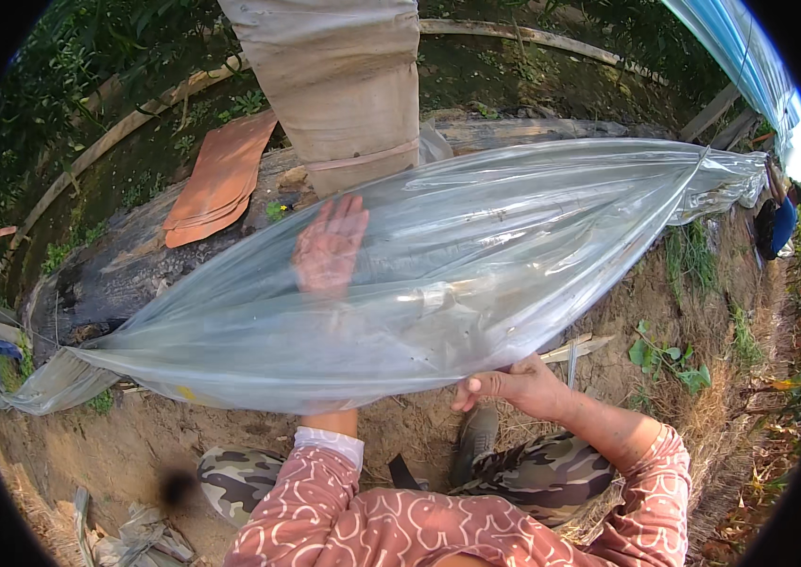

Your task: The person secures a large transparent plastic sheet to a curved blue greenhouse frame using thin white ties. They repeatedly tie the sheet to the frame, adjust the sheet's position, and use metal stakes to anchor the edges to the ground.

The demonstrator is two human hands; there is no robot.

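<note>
A long clear plastic sheet (436, 283), gathered at both ends, stretches across in front of me. Beneath it lies my left hand (331, 244), seen through the film with its palm up and fingers extended, holding nothing. At the sheet's lower edge, my right hand (514, 386) pinches the film between thumb and fingers; some fingertips are hidden under it. Just beyond my left hand, a beige fabric strip (351, 92) with a pinkish band hangs down to the sheet.
Reddish flat sheets (220, 177) lie stacked on a dark plastic-covered ridge (124, 262). Curved poles (138, 117) and leafy plants stand beyond. Blue-tinted film (733, 49) hangs upper right, near a person in blue (783, 223). Plastic scraps (138, 535) lie lower left.
</note>
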